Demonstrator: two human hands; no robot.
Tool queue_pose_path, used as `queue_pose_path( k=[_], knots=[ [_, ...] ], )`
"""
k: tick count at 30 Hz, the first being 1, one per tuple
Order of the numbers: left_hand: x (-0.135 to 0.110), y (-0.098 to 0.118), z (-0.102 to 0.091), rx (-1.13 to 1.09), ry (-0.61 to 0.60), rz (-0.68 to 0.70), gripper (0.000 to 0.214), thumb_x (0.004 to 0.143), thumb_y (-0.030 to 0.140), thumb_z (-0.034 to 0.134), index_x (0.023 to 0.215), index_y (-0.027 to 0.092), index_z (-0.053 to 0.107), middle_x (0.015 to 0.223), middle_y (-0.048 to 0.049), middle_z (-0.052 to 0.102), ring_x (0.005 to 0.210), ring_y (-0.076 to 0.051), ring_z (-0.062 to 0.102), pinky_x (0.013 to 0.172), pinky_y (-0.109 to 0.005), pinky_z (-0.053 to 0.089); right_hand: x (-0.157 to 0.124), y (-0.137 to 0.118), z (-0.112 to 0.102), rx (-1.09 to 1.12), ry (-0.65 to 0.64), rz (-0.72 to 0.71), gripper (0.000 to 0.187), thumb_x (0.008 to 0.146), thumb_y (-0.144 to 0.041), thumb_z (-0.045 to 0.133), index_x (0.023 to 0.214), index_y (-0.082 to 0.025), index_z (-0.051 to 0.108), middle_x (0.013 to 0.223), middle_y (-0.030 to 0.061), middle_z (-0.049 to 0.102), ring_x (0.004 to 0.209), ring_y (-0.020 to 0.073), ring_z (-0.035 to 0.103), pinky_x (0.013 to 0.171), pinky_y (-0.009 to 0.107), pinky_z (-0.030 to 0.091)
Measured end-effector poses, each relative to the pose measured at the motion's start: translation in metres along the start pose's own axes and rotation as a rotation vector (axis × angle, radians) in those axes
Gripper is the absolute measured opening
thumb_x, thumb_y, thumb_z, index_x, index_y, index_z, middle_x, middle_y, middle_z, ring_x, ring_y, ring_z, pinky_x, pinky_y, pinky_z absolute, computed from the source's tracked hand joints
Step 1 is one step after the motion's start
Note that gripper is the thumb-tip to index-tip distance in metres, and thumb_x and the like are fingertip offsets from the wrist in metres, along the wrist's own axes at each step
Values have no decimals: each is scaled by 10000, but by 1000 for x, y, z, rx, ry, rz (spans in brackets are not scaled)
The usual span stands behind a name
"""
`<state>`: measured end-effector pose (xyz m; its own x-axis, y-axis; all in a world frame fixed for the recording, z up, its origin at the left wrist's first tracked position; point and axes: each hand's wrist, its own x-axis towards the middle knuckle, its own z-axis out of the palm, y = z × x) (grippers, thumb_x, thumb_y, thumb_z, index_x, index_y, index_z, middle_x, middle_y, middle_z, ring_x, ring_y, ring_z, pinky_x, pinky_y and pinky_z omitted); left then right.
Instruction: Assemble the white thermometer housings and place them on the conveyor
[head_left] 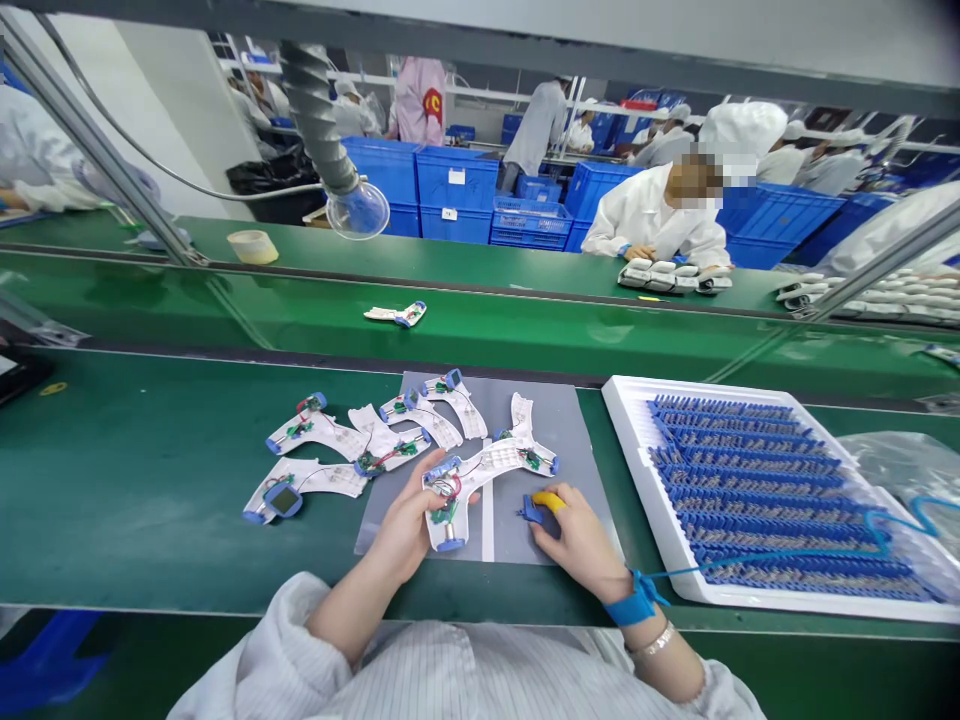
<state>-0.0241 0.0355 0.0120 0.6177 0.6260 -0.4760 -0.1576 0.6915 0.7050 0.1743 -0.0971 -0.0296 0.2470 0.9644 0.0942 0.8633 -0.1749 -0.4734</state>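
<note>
My left hand [405, 525] is closed around a white gun-shaped half-shell [457, 490] with wires and a green board inside, holding it on the grey mat [555, 420]. My right hand [574, 535] pinches a small blue part [531, 512] on the mat; its fingertip wears a yellow cot, and a blue strap circles the wrist. Several more open white shells [315, 430] with blue ends lie spread to the left and behind the hands.
A white tray [630, 420] filled with rows of blue parts sits at the right, beside a clear plastic bag [907, 470]. A green conveyor belt [525, 330] behind carries one shell [396, 314]. A person in white works across it; blue crates [457, 190] stand behind.
</note>
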Motion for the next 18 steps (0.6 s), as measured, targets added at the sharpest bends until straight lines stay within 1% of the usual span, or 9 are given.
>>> queue_pose_path(
  k=[2,3,5,6,9,11,13,15,18],
  knots=[
    [0,-1,1,65,-11,12,748,650,119,472,1342,248,219,812,-31,673,804,-189,619,639,-240,399,2,-4,-8,-9,47,-19,317,758,-232,571,1062,-142,552,1020,117,539,943,256,524,822,443,463],
    [0,-3,2,99,-22,9,750,656,118,472,1347,257,214,855,-29,671,828,-183,611,669,-244,401,4,-9,-14,5,87,-39,314,779,-242,557,1077,-147,541,1037,119,533,960,254,521,831,438,461],
    [0,-8,4,169,-63,-14,769,654,106,475,1357,265,208,986,-30,648,868,-172,593,731,-255,401,11,-24,-25,64,159,-109,237,825,-230,502,1050,-167,541,1026,107,536,955,229,529,821,396,471],
    [0,-11,5,206,-95,-27,785,651,100,477,1366,259,194,1041,-33,629,879,-169,585,760,-263,399,14,-33,-29,99,172,-160,202,839,-215,478,1027,-179,545,1003,96,543,931,212,537,804,370,478],
    [-2,-20,6,334,-180,-11,814,657,96,492,1387,234,157,1161,-46,569,938,-180,558,840,-291,379,24,-58,-31,154,106,-322,177,837,-183,465,994,-192,547,940,76,558,849,182,545,734,320,488],
    [-4,-23,6,408,-186,58,781,662,100,519,1374,226,224,1286,-44,479,1096,-203,477,936,-296,318,29,-68,-28,133,39,-384,186,819,-166,473,987,-187,549,933,76,558,827,182,539,700,316,486],
    [-6,-22,8,442,-157,111,753,646,92,549,1346,224,304,1368,-24,390,1225,-208,354,1006,-278,235,32,-71,-24,102,12,-408,180,809,-145,466,962,-179,555,920,77,559,813,185,531,674,315,481],
    [-8,-21,11,408,-135,95,775,623,85,562,1343,218,306,1348,-30,417,1232,-208,341,1001,-274,245,33,-71,-22,81,32,-419,169,814,-140,454,941,-176,560,893,75,560,791,184,522,659,315,472],
    [-8,-22,16,279,-136,-24,794,598,90,539,1340,215,285,1189,-43,548,1041,-201,505,853,-272,377,32,-68,-21,77,71,-446,156,835,-161,441,923,-184,567,846,64,559,749,174,511,635,303,453]
  ],
)
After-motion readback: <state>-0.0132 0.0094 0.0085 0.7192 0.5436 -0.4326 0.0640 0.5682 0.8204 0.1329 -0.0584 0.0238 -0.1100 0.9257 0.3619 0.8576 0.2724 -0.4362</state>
